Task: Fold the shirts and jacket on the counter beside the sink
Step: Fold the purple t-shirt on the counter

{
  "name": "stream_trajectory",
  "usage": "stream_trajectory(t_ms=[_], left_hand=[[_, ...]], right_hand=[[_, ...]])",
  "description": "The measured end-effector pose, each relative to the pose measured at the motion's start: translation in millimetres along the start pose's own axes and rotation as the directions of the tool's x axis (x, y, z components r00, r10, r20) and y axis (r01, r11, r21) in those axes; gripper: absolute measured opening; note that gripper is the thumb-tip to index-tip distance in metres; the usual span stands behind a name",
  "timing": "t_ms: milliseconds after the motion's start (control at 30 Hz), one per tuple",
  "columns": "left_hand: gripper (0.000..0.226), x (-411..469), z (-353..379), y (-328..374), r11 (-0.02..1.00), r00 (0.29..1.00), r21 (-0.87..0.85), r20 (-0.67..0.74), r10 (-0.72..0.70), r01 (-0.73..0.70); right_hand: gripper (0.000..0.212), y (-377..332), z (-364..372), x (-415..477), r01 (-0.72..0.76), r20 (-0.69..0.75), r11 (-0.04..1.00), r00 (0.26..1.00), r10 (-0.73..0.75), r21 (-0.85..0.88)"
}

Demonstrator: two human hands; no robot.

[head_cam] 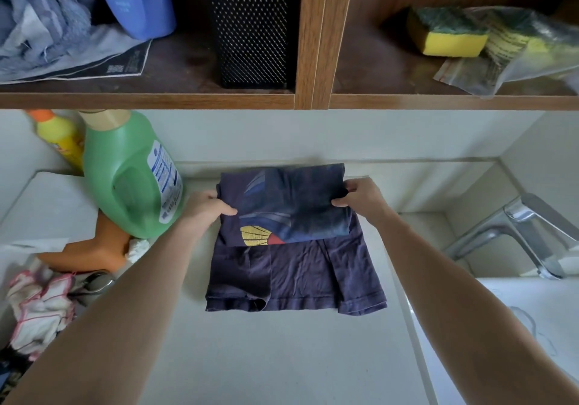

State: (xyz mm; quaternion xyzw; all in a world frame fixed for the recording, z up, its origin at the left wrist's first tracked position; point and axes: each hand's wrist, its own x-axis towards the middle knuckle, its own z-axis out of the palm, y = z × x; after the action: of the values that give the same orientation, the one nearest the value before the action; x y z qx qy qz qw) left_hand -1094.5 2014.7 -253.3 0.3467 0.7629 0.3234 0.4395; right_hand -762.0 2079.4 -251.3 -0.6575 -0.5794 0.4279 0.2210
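Shirt (294, 248) on counter (282, 357), upper part doubled over.
Pinched at fold's side edges by left hand (205, 207) and right hand (363, 196).

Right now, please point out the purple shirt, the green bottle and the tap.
purple shirt (297, 282): head view, on the lower flat layer.
green bottle (125, 179): head view, on the middle of its body.
tap (529, 226): head view, on the metal handle.
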Motion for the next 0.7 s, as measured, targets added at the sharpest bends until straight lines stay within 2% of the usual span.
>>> stream_trajectory(t_ms=[133, 233, 267, 333, 400, 467, 500, 533, 567, 633, 700], left_hand=[[0.021, -23.7, -8.9, 0.2, 0.992, 0.992, -0.038, -0.033, 0.119, -0.121], [0.013, -49.3, -6.5, -7.7, 0.968, 0.981, -0.193, 0.087, 0.176, -0.157], [0.018, -56.5, -4.4, -12.4, 0.955, 0.978, -0.263, 0.119, 0.173, -0.137], [0.027, -70.0, -1.5, -22.7, 0.93, 0.98, -0.353, 0.121, 0.156, -0.104], [0.016, -78.5, 1.4, -34.9, 0.876, 0.984, -0.479, 0.123, 0.129, -0.055], [0.016, -89.5, 4.1, -40.7, 0.757, 0.99, -0.651, 0.139, 0.037, 0.063], [0.013, -94.0, 6.3, -44.5, 0.713, 0.988, -0.695, 0.154, 0.023, 0.091], [0.009, -98.4, 8.7, -48.0, 0.73, 0.987, -0.679, 0.156, 0.045, 0.074], [0.017, -104.0, 12.0, -52.0, 0.796, 0.984, -0.604, 0.154, 0.09, 0.022], [0.055, -108.7, 19.3, -66.1, 0.912, 0.974, -0.405, 0.174, 0.147, -0.066], [0.089, -111.1, 22.8, -78.2, 0.967, 0.974, -0.233, 0.173, 0.148, -0.106]], right_hand=[[0.023, 4.3, -17.6, -18.7, 0.12, -0.102, 0.992, 0.988, -0.117, 0.026], [0.031, 10.8, -19.4, -37.4, 0.14, -0.029, 0.928, 0.99, -0.138, 0.345], [0.035, 14.2, -18.9, -47.1, 0.154, -0.009, 0.888, 0.986, -0.166, 0.434], [0.038, 25.3, -14.7, -64.2, 0.191, 0.005, 0.854, 0.975, -0.221, 0.484], [0.038, 40.1, -13.2, -79.4, 0.143, 0.022, 0.818, 0.982, -0.186, 0.557], [0.04, 53.0, -13.9, -90.2, 0.005, 0.055, 0.687, 0.996, -0.066, 0.726], [0.029, 58.3, -13.8, -94.0, -0.062, 0.093, 0.635, 0.996, -0.016, 0.77], [0.018, 61.1, -12.7, -99.6, -0.101, 0.118, 0.623, 0.993, 0.014, 0.776], [0.019, 64.5, -9.3, -105.1, -0.104, 0.113, 0.662, 0.993, 0.029, 0.742], [0.032, 74.0, -0.7, -111.1, -0.023, 0.04, 0.788, 0.999, -0.003, 0.616], [0.059, 82.8, 5.6, -116.3, 0.055, -0.019, 0.943, 0.998, -0.052, 0.328]])
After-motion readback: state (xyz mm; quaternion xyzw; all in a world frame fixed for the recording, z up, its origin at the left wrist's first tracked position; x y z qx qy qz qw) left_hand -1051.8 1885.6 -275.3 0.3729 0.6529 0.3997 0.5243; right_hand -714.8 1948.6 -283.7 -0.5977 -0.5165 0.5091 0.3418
